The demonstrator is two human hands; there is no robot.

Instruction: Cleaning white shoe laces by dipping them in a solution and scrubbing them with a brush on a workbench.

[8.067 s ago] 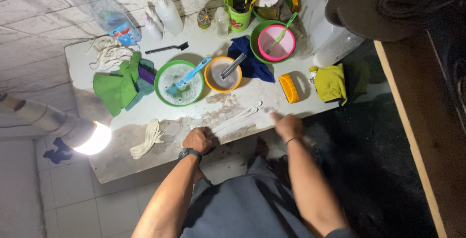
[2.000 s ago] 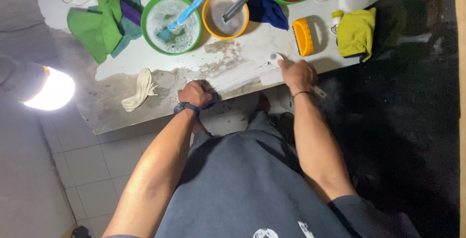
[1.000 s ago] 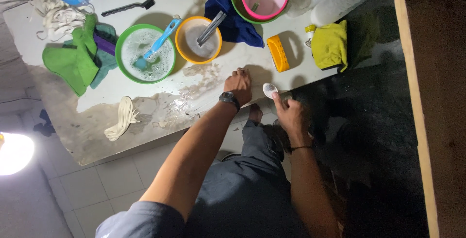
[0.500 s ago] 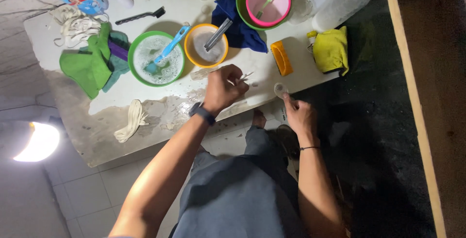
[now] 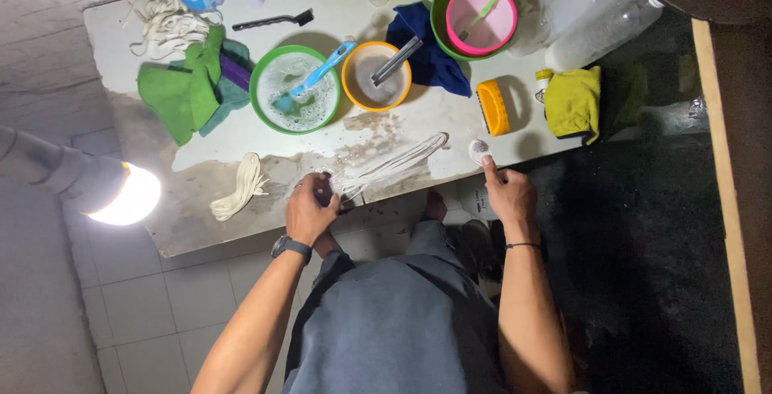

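White shoelaces [image 5: 394, 167] were seen stretched across the wet front of the desk [image 5: 193, 193], running from about 8 o'clock to 2 o'clock. Left hand [image 5: 310, 209] was closed on their near end, fingers curled tight around the bunch, with what looked like a small dark brush; hard to confirm. Right hand [image 5: 507, 194] was held apart from the laces, index finger extended and pressed on a small round white cap-like object [image 5: 480, 150] at the desk edge, other fingers loosely folded. Laces were judged light, limp and soaked, likely slippery with soap; best gripped by pinching the bunched end. Flat woven look, dirty-white. A green bowl of suds [image 5: 293, 88] with a blue brush [image 5: 314, 80] sat at 12 o'clock from the left hand.
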